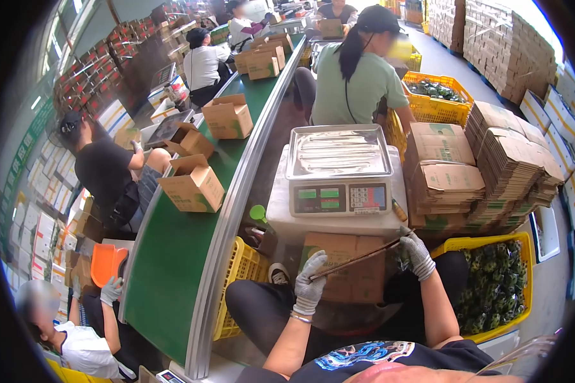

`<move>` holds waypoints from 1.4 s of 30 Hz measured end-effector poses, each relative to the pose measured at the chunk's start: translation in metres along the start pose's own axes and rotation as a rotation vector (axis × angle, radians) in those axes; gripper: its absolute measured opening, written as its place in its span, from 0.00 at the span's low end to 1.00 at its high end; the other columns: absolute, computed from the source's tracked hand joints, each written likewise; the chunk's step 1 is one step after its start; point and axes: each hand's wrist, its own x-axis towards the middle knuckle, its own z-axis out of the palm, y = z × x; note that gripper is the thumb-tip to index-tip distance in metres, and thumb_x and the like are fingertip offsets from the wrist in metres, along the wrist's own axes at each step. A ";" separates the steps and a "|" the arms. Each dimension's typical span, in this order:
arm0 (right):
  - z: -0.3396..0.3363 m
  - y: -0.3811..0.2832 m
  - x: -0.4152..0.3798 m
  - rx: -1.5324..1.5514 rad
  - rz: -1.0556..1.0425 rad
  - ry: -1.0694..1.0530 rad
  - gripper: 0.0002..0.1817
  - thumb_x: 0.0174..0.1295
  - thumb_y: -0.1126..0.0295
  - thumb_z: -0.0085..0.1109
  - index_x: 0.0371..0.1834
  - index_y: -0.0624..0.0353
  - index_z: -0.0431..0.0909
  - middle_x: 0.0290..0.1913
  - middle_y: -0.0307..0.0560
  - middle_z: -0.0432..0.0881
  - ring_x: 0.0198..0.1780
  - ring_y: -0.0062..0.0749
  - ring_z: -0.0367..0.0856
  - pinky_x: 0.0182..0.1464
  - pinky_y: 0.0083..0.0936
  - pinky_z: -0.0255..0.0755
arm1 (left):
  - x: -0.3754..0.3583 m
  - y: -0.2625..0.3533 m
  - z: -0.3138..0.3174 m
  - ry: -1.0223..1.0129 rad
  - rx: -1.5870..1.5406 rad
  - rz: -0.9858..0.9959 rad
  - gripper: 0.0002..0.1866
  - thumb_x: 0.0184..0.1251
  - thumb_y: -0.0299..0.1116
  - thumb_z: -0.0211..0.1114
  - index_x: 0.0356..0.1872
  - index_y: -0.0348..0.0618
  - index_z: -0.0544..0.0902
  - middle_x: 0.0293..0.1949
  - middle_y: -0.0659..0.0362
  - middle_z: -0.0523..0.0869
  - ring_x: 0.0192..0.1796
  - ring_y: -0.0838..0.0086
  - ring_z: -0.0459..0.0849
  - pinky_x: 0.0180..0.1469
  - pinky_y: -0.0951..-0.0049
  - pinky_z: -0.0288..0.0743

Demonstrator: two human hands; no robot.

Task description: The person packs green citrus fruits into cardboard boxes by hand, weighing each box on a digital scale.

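Observation:
A flat folded cardboard carton (pixel 358 258), seen almost edge-on as a thin brown strip, spans the space between my hands above my lap. My left hand (pixel 310 282), in a pale knitted glove, grips its left end. At the other, higher end, my gloved right hand (pixel 418 256) is closed on it. Behind and below, brown cardboard (pixel 338 249) with printing stands against the white block (pixel 278 214). On that block sits a digital scale (pixel 338 169) with a bare metal pan and lit green displays.
Left of me runs a green conveyor belt (pixel 172 255) carrying several open cartons (pixel 195 185). Stacks of flat cartons (pixel 447 150) rise at right. A yellow crate (pixel 530 281) of bagged dark green produce stands by my right knee. Several people work around the belt; one in green (pixel 345 83) sits ahead.

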 end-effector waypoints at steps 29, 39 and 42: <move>0.028 -0.021 -0.038 -0.943 -0.213 -0.755 0.32 0.49 0.68 0.67 0.61 0.55 0.71 0.61 0.49 0.74 0.58 0.38 0.76 0.60 0.29 0.71 | 0.001 0.030 0.004 -0.281 0.558 0.149 0.12 0.47 0.40 0.75 0.28 0.46 0.86 0.40 0.56 0.87 0.52 0.60 0.80 0.69 0.55 0.54; 0.043 -0.033 -0.056 -0.241 0.241 -0.331 0.24 0.59 0.75 0.60 0.60 0.67 0.69 0.48 0.50 0.79 0.48 0.30 0.79 0.51 0.26 0.76 | 0.010 0.044 0.019 0.020 0.891 -0.302 0.22 0.40 0.46 0.80 0.28 0.39 0.83 0.35 0.51 0.82 0.49 0.57 0.77 0.53 0.61 0.70; 0.052 -0.030 -0.057 -0.167 0.127 -0.164 0.19 0.62 0.73 0.55 0.56 0.69 0.71 0.43 0.48 0.80 0.43 0.30 0.80 0.47 0.25 0.78 | 0.006 0.025 0.029 0.231 0.887 -0.019 0.33 0.41 0.40 0.80 0.48 0.35 0.75 0.51 0.46 0.75 0.52 0.59 0.75 0.53 0.64 0.71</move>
